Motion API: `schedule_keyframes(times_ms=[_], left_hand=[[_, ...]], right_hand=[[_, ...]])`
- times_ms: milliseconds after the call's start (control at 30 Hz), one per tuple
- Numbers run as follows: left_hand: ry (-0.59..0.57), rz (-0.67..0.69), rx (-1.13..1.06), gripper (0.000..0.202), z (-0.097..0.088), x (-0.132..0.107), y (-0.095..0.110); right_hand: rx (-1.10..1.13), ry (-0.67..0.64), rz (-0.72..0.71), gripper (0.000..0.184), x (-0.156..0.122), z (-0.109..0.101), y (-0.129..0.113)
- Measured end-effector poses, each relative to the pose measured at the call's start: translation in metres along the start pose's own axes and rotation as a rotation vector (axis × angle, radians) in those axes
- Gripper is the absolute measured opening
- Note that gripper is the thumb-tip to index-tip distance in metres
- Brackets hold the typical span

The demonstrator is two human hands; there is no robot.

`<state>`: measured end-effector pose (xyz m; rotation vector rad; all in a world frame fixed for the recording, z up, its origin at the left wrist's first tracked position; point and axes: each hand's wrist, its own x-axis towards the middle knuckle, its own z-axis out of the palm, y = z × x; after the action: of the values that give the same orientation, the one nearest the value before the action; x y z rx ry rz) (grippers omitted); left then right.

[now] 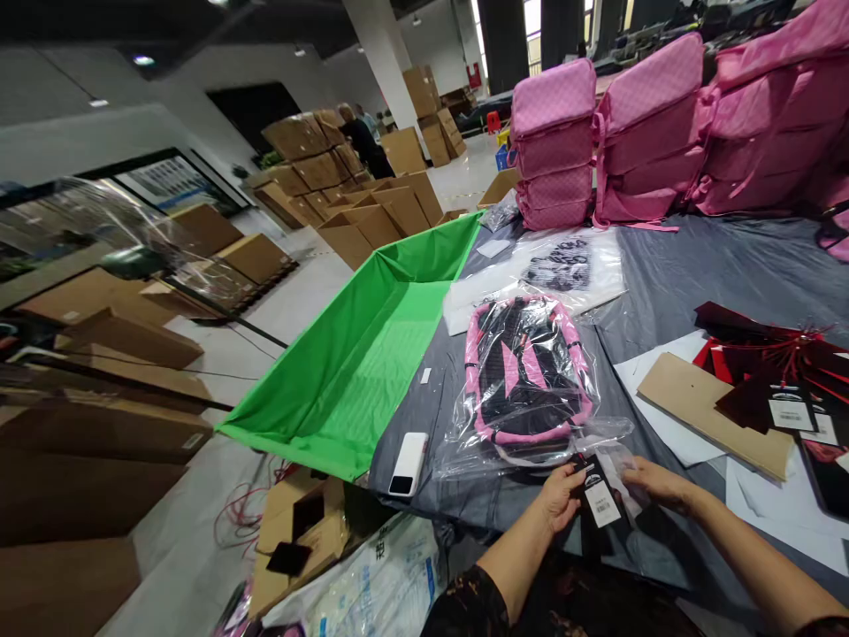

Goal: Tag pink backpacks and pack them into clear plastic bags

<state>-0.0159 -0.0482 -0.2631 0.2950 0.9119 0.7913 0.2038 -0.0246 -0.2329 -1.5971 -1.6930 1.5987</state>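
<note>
A black and pink backpack (521, 372) lies in a clear plastic bag (457, 442) on the dark-covered table, the bag's mouth towards me. At that near end, my left hand (561, 500) is closed on a black hang tag (600, 500) with a white barcode label. My right hand (653, 485) pinches the crumpled clear plastic just right of the tag. Its fingertips are partly hidden by the film.
Several pink backpacks (554, 141) stand along the far side. A green fabric trough (371, 380) hangs off the table's left edge. A white power bank (409, 464) lies at the near-left corner. On the right are hang tags (789, 414), cardboard (709, 411) and paper.
</note>
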Motion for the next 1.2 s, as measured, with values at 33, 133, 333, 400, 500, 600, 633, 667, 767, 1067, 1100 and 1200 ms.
schedule_keyframes(times_ms=[33, 133, 333, 400, 500, 600, 633, 667, 767, 1067, 1100, 1200], left_hand=[[0.019, -0.010, -0.001, 0.057, -0.003, 0.001, -0.002], [0.081, 0.003, -0.024, 0.047, -0.012, 0.001, -0.005], [0.070, -0.035, -0.076, 0.050, -0.007, -0.005, -0.010], [0.065, -0.068, -0.076, 0.051, -0.003, -0.008, -0.011], [0.068, -0.063, -0.076, 0.053, 0.001, -0.010, -0.010], [0.070, -0.059, -0.062, 0.051, 0.002, -0.009, -0.007], [0.074, -0.067, -0.049, 0.051, 0.002, -0.008, -0.006], [0.081, -0.076, -0.032, 0.051, 0.001, -0.007, -0.005], [0.125, -0.085, 0.034, 0.054, 0.002, -0.004, -0.007], [0.265, -0.052, 0.224, 0.066, 0.012, -0.002, -0.028], [0.271, -0.054, 0.248, 0.066, 0.012, -0.003, -0.029], [0.262, -0.095, 0.326, 0.063, 0.012, -0.007, -0.028]], right_hand=[[-0.031, -0.005, -0.003, 0.031, 0.000, -0.008, 0.003], [-0.162, 0.075, -0.004, 0.027, -0.002, -0.033, 0.013], [-0.225, 0.130, 0.018, 0.032, -0.035, -0.010, 0.025], [-0.153, 0.072, 0.006, 0.041, -0.045, 0.017, 0.024], [0.001, -0.026, 0.010, 0.069, -0.052, 0.049, 0.020], [0.128, -0.081, 0.033, 0.080, -0.055, 0.062, 0.018], [0.162, -0.096, 0.042, 0.080, -0.056, 0.064, 0.017], [0.194, -0.110, 0.051, 0.079, -0.058, 0.064, 0.017], [0.280, -0.148, 0.079, 0.073, -0.070, 0.063, 0.017], [0.238, 0.127, 0.222, 0.070, -0.079, 0.031, 0.020], [0.182, 0.160, 0.212, 0.068, -0.072, 0.031, 0.020], [0.052, 0.253, 0.187, 0.053, -0.051, 0.037, 0.019]])
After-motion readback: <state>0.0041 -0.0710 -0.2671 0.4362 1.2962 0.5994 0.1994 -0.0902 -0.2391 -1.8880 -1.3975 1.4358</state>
